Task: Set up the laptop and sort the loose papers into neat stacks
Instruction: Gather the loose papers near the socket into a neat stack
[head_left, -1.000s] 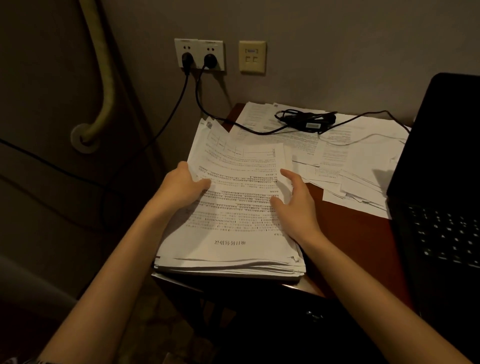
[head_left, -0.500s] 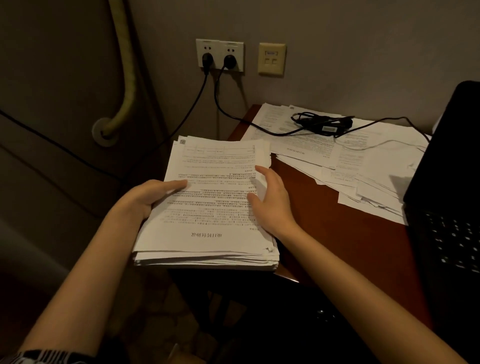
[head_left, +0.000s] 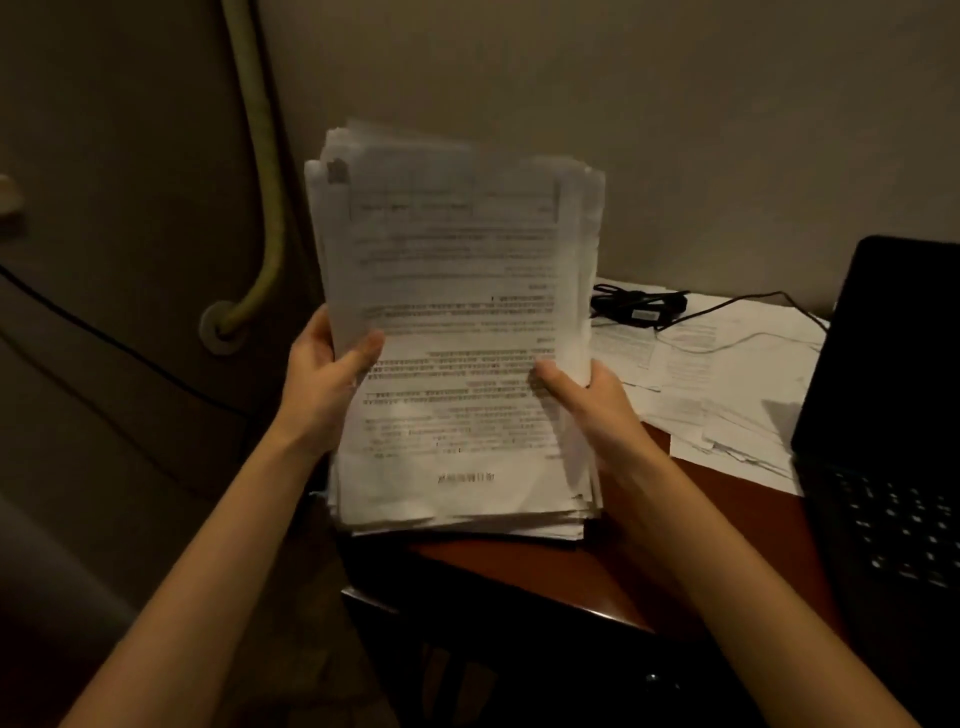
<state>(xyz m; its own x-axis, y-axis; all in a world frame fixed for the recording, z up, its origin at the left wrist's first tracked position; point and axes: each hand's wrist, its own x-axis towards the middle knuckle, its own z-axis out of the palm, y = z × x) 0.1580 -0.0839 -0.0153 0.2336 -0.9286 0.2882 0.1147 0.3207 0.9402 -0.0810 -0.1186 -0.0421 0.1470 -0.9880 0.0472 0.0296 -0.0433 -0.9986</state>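
While both hands hold the paper stack (head_left: 457, 332) upright, its lower edge sits on or just above the table (head_left: 530, 566) corner; contact unclear.

Left hand (head_left: 324, 379) grips the stack's left edge, thumb over the front sheet; right hand (head_left: 587, 395) grips the right edge likewise. Sheet edges look ragged at top, so squaring appears unfinished. Right of the right hand, loose papers (head_left: 727, 384) lie spread and overlapping, unsorted, with a coiled power adapter (head_left: 641, 306) resting on them. Farther right, the laptop (head_left: 883, 415) stands open, screen dark. Judgement: one stack gathered, laptop placed; remaining sheets need stacking.
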